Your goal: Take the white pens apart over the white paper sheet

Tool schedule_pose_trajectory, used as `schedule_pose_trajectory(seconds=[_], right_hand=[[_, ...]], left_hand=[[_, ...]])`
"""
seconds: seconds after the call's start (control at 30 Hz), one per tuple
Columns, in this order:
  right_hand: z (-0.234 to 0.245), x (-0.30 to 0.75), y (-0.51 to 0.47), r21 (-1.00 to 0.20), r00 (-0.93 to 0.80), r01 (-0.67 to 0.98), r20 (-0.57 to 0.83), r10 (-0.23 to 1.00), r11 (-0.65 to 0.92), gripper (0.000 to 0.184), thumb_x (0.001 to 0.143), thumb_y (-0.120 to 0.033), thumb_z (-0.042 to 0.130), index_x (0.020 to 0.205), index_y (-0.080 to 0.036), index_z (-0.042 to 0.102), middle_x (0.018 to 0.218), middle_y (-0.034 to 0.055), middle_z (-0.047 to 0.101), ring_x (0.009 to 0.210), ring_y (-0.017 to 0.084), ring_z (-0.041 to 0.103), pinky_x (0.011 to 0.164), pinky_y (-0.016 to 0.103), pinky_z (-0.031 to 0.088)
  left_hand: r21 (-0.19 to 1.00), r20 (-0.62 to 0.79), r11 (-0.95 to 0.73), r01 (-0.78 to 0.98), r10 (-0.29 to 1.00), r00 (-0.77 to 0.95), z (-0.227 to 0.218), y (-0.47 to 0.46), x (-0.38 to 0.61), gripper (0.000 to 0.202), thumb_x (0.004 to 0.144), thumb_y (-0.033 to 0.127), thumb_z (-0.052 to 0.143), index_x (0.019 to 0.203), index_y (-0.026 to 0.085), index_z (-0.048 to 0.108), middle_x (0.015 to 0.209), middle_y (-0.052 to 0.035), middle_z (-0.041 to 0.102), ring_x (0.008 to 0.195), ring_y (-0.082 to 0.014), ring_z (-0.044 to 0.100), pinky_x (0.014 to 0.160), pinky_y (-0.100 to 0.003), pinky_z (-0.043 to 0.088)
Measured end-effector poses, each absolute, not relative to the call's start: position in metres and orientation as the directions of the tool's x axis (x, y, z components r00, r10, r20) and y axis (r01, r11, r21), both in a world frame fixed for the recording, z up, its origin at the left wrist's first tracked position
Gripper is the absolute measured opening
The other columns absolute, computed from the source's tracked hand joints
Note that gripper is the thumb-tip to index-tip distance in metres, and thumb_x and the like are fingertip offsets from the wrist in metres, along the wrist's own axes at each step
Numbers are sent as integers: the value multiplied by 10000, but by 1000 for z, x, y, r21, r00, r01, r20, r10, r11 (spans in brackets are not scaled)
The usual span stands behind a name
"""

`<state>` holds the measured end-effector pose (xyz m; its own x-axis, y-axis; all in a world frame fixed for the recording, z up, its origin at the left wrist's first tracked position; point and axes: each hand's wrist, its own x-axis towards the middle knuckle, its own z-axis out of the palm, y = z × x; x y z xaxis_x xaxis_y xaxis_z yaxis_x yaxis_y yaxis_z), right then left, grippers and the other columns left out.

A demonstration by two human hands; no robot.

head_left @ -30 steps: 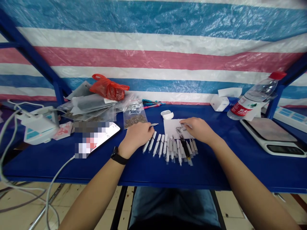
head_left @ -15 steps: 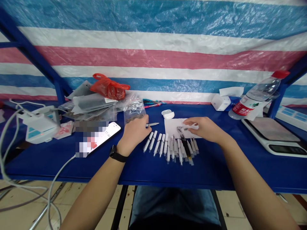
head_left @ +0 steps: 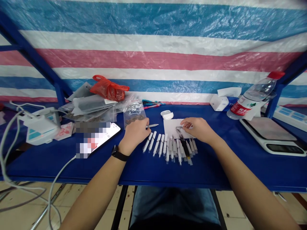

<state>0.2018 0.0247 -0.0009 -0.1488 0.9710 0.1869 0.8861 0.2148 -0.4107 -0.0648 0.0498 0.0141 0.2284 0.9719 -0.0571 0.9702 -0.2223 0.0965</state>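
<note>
My left hand (head_left: 136,131) rests on the blue table (head_left: 148,167) with its fingers closed round a slim silver pen-like tool (head_left: 153,125) that points right. My right hand (head_left: 198,128) lies on a white paper sheet (head_left: 170,127) and pinches at small dark parts (head_left: 178,129) scattered on it. In front of both hands lies a row of several small white and clear tubes (head_left: 170,147), side by side. A black watch (head_left: 118,154) is on my left wrist.
A phone (head_left: 98,138) with a cable lies at the left, near a white device (head_left: 38,129). Plastic bags (head_left: 92,105), a red bag (head_left: 109,88) and a zip bag of dark bits (head_left: 134,114) sit behind. A water bottle (head_left: 254,97) and a scale (head_left: 271,132) stand at right.
My right hand has shifted slightly left on the paper and closed into a pinch at the dark parts. My left hand has stayed put with the tool.
</note>
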Motion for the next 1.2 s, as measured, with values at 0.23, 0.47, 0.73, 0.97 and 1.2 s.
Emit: schedule_pose_trajectory(seconds=[0.23,0.47,0.73,0.97,1.2], right_hand=[[-3,197,23,-454,-195,849,207,959,270,120,798,-262,740,914,-232,754,831,28,759,696,187,692,664,296,513],[-11,194,27,-402,-194,872,239,951,279,137,779,-220,761,915,-236,760,847,28,720,673,166,651,664,287,490],[-6,195,26,-415,-151,879,222,963,234,91,827,-270,729,902,-225,753,864,43,723,711,178,659,650,285,487],[-9,196,28,-410,-170,877,225,959,251,124,785,-232,743,909,-237,752,864,35,730,698,177,660,652,290,489],[-1,202,26,-466,-148,843,278,949,268,115,865,-270,643,885,-228,748,877,53,759,723,193,675,675,306,505]], left_hand=[[110,-49,-238,965,968,245,14,49,-65,192,919,280,495,1039,235,638,988,-86,720,944,-301,687,680,-340,475],[122,-44,-235,964,969,242,13,49,-65,202,914,299,503,1047,242,644,988,-86,724,947,-310,693,705,-350,498],[124,-42,-239,963,968,246,15,49,-65,196,916,296,498,1034,233,641,971,-88,727,946,-305,692,707,-345,505],[141,-31,-236,962,970,242,13,49,-65,199,905,293,516,1034,235,657,977,-95,731,945,-309,695,711,-348,513],[111,-44,-197,974,978,203,18,50,-65,237,819,208,592,1024,217,712,1027,-112,736,1009,-332,696,775,-380,545]])
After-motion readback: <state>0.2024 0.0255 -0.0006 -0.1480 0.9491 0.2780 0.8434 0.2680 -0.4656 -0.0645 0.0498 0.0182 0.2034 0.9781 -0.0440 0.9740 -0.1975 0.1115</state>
